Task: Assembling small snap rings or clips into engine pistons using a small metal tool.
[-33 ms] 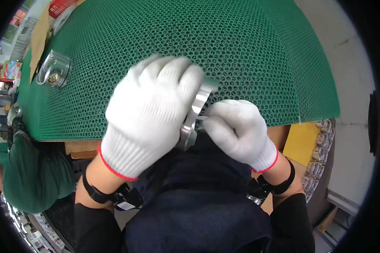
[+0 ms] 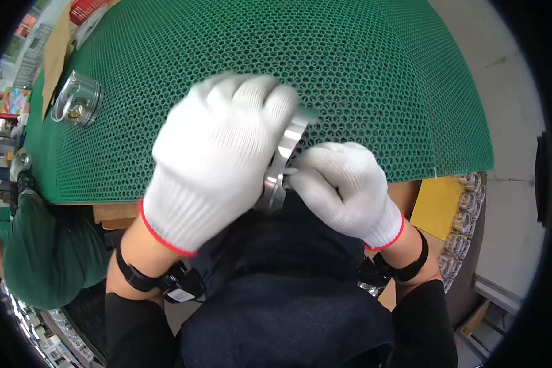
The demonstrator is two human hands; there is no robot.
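Much of a metal piece (image 2: pixel 290 141) hides beneath the gripping left hand (image 2: pixel 218 144); the right hand (image 2: pixel 342 187) pinches a blurred slim object (image 2: pixel 289 172).

A mat (image 2: pixel 362 73) covers the desk (image 2: pixel 113 213). On its left rests a piston (image 2: pixel 91 98), cardboard (image 2: pixel 56 55) beside it, a basket (image 2: pixel 84 8) farther back. Between left hand (image 2: pixel 218 144) and right hand (image 2: pixel 343 187) is a workpiece (image 2: pixel 284 150). Near right, a row of pistons (image 2: pixel 467 204) borders a sheet (image 2: pixel 437 208).
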